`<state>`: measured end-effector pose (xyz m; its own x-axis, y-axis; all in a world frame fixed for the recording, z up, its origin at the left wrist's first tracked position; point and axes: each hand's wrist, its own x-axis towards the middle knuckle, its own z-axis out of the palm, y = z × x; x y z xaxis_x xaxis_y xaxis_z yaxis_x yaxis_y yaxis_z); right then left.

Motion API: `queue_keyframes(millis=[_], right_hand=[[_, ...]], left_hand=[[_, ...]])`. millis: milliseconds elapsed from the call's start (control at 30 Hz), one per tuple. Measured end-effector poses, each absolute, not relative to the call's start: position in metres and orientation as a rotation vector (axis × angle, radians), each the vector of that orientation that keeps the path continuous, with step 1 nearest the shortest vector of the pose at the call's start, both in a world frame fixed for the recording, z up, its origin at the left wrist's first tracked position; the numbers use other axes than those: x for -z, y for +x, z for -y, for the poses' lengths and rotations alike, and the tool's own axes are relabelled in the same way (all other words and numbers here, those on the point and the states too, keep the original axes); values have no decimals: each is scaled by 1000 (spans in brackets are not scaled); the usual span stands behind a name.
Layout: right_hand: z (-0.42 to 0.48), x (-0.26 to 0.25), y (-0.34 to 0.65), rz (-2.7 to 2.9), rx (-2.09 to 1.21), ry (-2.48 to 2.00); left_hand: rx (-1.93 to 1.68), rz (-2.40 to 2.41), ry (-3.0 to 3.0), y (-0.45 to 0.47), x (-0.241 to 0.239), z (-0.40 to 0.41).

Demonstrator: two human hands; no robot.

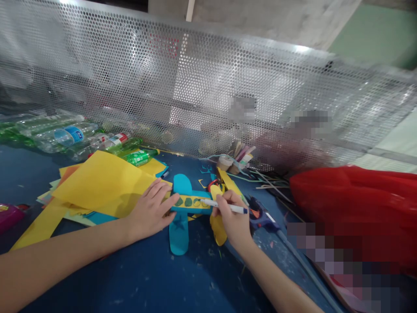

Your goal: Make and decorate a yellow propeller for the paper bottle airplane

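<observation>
A blue paper airplane cutout (179,234) lies on the blue table, with a yellow strip (192,202) along its body. Dark round windows are drawn on that strip; two are filled in and others show as outlines. My left hand (151,209) rests flat with fingers spread, its fingertips on the plane's left end. In my right hand (235,219) is a white marker (224,206), its tip at one of the outlined windows. Yellow rounded paper (219,230) sits at the plane's right end, partly under my right hand.
Colored paper sheets (100,184) are stacked at left. Plastic bottles (68,134) lie behind them, before a perforated metal screen (208,74). A blue glue gun (265,219) lies right of my hand, near a red plastic bag (352,200). Red-handled scissors (213,184) lie behind the plane.
</observation>
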<state>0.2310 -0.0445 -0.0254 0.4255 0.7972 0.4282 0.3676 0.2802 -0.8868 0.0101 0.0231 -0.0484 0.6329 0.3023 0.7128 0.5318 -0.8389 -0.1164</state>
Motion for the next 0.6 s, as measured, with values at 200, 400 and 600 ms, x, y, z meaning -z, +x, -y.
queue_keyframes(millis=[200, 400, 600], right_hand=[[45, 27, 232, 1167, -406, -1316], [46, 26, 232, 1179, -411, -1321], [46, 25, 231, 1194, -424, -1313]], left_hand=[[1037, 686, -2556, 10, 49, -23], [1031, 687, -2557, 10, 49, -23], [1030, 678, -2554, 10, 49, -23]])
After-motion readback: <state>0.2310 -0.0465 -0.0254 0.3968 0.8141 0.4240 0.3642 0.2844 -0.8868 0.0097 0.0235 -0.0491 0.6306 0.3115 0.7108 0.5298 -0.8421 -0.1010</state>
